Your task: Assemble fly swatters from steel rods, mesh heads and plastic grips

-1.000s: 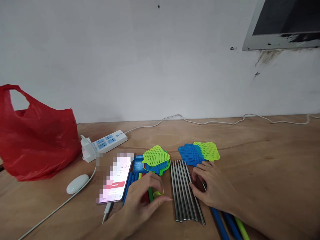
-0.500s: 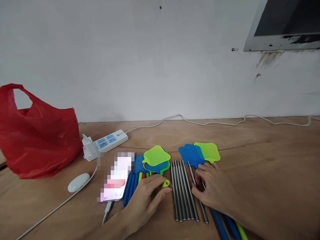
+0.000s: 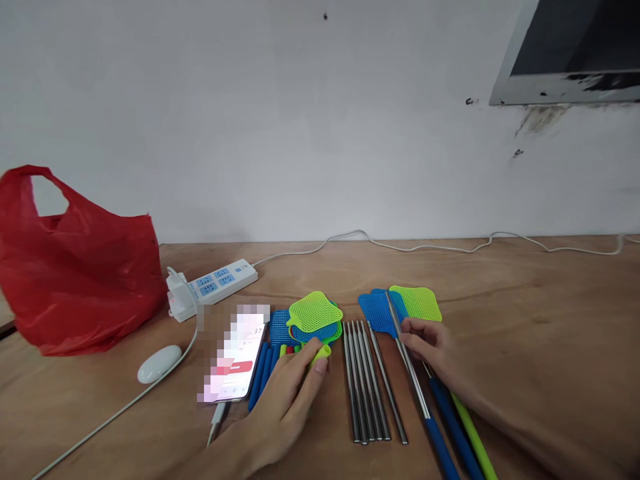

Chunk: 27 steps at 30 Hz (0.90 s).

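Note:
My left hand (image 3: 287, 403) is closed around a short yellow-green handle sleeve (image 3: 323, 354), its hollow end showing between thumb and forefinger. My right hand (image 3: 429, 341) pinches a thin metal rod (image 3: 395, 317), its upper end slanting over a blue fly swatter head (image 3: 375, 313). Several loose metal rods (image 3: 360, 387) lie side by side between my hands, with one rod (image 3: 387, 387) slightly apart. Blue handles (image 3: 440, 447) and a yellow-green handle (image 3: 475, 437) extend below my right hand. More blue sleeves (image 3: 259, 377) lie left of my left hand, which partly hides the pile.
Perforated swatter heads (image 3: 315, 312) are stacked beyond my left hand. A lit phone (image 3: 237, 363) with a charging cable lies to the left. Further left are a power strip (image 3: 220, 283), a white oval device (image 3: 159, 364) and a red plastic bag (image 3: 85, 273). A wall closes off the back.
My right hand has moved up and right with a metal rod, which now slants over the blue swatter head. The left hand has shifted slightly left, still with the sleeve.

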Each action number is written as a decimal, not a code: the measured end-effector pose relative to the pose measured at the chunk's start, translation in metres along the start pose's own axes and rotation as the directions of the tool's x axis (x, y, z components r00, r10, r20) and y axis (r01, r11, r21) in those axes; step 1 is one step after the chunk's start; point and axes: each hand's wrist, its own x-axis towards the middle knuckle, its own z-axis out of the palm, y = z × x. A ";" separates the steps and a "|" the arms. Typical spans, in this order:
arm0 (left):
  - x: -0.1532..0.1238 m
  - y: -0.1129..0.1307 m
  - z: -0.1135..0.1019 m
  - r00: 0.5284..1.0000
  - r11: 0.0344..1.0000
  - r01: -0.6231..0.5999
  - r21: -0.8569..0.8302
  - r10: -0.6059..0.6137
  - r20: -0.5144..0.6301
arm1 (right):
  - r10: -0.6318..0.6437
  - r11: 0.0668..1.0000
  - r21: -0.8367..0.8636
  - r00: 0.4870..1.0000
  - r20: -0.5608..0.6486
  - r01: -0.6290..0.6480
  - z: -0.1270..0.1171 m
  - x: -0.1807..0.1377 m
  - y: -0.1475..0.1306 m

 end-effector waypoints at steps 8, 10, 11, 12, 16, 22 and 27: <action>0.000 -0.012 0.004 0.989 0.999 -0.002 0.054 -0.006 0.150 | 0.201 0.898 0.387 0.978 0.058 -0.207 0.003 0.000 -0.014; 0.003 -0.009 0.003 0.974 0.997 0.021 0.076 -0.038 0.224 | 0.239 0.841 0.472 0.964 0.118 -0.267 0.003 -0.001 -0.019; 0.004 -0.008 0.003 0.965 0.996 0.029 0.087 -0.050 0.256 | 0.247 0.821 0.494 0.958 0.145 -0.287 0.004 -0.002 -0.021; 0.005 -0.006 0.002 0.957 0.995 0.033 0.093 -0.058 0.284 | 0.247 0.814 0.500 0.955 0.164 -0.297 0.004 -0.003 -0.023; 0.008 -0.003 0.002 0.939 0.997 0.029 0.065 -0.050 0.342 | 0.209 0.819 0.501 0.959 0.192 -0.279 0.007 -0.008 -0.025; 0.007 -0.007 0.002 0.942 0.998 0.011 0.057 -0.029 0.335 | 0.149 0.840 0.487 0.966 0.214 -0.237 0.012 -0.013 -0.022; 0.008 -0.007 0.003 0.939 0.998 0.012 0.055 -0.030 0.341 | 0.163 0.853 0.468 0.970 0.182 -0.232 0.013 -0.013 -0.022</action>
